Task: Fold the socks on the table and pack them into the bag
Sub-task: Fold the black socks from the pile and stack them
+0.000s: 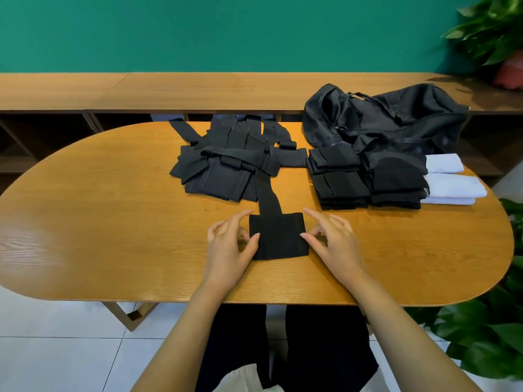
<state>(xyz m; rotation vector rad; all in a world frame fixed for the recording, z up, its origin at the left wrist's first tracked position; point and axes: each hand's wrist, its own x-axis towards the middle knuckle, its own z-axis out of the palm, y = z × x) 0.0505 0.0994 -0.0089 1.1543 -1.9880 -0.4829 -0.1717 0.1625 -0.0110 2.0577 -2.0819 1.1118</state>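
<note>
A person sits at an oval wooden surface (113, 222) with a warm, glossy grain, looking down at both bare hands. At six o'clock, near the front edge, lies a folded black sock (278, 239): a flat, nearly square pad of matte ribbed knit. The left hand (229, 247) rests at its nine o'clock side with fingers loosely spread and slightly bent, the thumb tip touching the sock's edge and gripping nothing. The right hand (332, 239) mirrors it at three o'clock, relaxed and open, its thumb tip at the opposite edge and the forefinger stretched out. A long black sock (267, 199) lies flat as a narrow strip from the square's far edge toward twelve o'clock; whether the two are one piece cannot be told. It runs up to a loose pile of unfolded black socks (223, 162), overlapping bands and panels. At two o'clock stand neat stacks of folded black socks (365, 182), and just beside them, at three o'clock, two folded white socks (452, 185), soft and rounded. Behind the stacks, at one o'clock, slumps a black bag (396, 117) of shiny, crumpled fabric with mesh panels. A long wooden bench (169, 89) and a green wall (226, 29) lie beyond; leafy plants (492, 335) crowd the right edge.
</note>
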